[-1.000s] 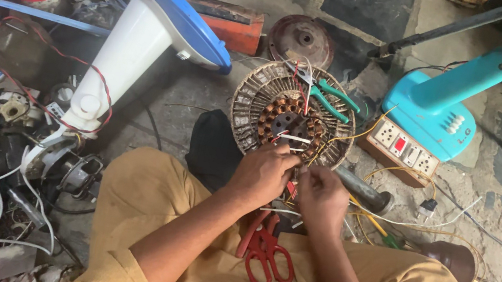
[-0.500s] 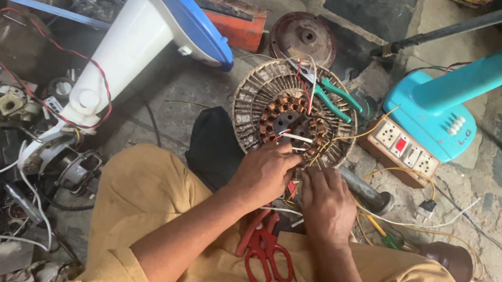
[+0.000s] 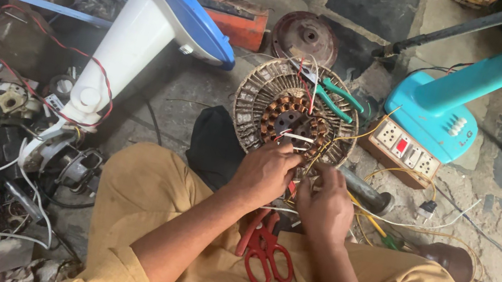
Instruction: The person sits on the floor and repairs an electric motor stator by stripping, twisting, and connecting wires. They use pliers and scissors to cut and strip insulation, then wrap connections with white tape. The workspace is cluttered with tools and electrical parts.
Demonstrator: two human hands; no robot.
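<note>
Since the earlier views both hands have held station at the near rim of the motor stator (image 3: 293, 117), left hand (image 3: 265, 174) pinching white-sleeved leads, right hand (image 3: 324, 205) curled on thin wires, red scissors (image 3: 265, 250) idle on the lap, so work remains on the leads.

We see the fan stator (image 3: 295, 118), a round unit with a pale slotted outer ring and copper-coloured coils around a dark central hub. It lies flat on the stone floor (image 3: 371, 4), just beyond our knees. Thin white and red lead wires (image 3: 298, 138) run from its near rim toward us.
</note>
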